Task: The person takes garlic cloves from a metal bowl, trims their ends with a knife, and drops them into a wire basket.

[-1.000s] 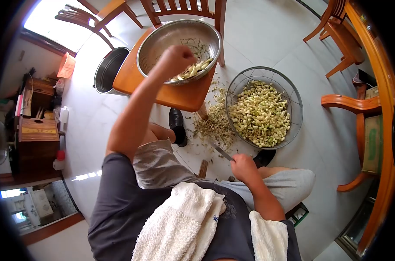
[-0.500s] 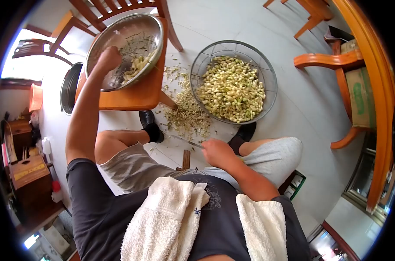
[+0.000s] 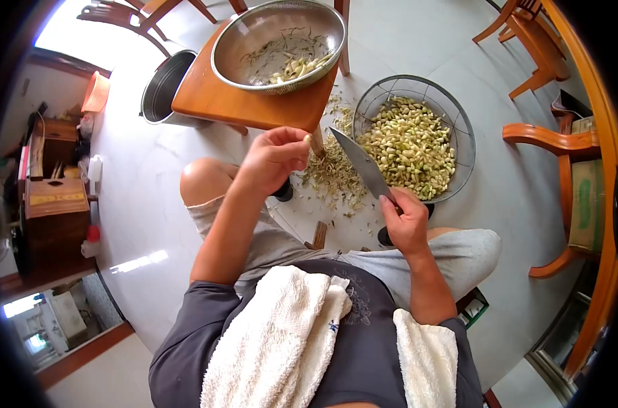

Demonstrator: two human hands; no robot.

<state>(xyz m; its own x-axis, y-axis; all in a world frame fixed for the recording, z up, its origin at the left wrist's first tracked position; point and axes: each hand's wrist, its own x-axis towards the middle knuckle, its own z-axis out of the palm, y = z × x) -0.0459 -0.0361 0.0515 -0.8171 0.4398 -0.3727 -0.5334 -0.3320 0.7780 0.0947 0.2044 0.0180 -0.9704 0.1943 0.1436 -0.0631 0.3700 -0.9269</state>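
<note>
Left hand [image 3: 275, 158] pinching a small pale-yellow piece [image 3: 307, 138], right hand [image 3: 405, 219] grasping a broad grey metal knife [image 3: 365, 165], round grey wire-mesh basket [image 3: 463, 129] of pale-green pieces [image 3: 412, 148] on floor [image 3: 499, 183]

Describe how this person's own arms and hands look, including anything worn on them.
The left hand and right hand are bare, with no gloves; no watch or bracelet shows at the wrists. Short, plain dark grey sleeves leave the forearms uncovered. They belong to a shirt of the same colour.
</note>
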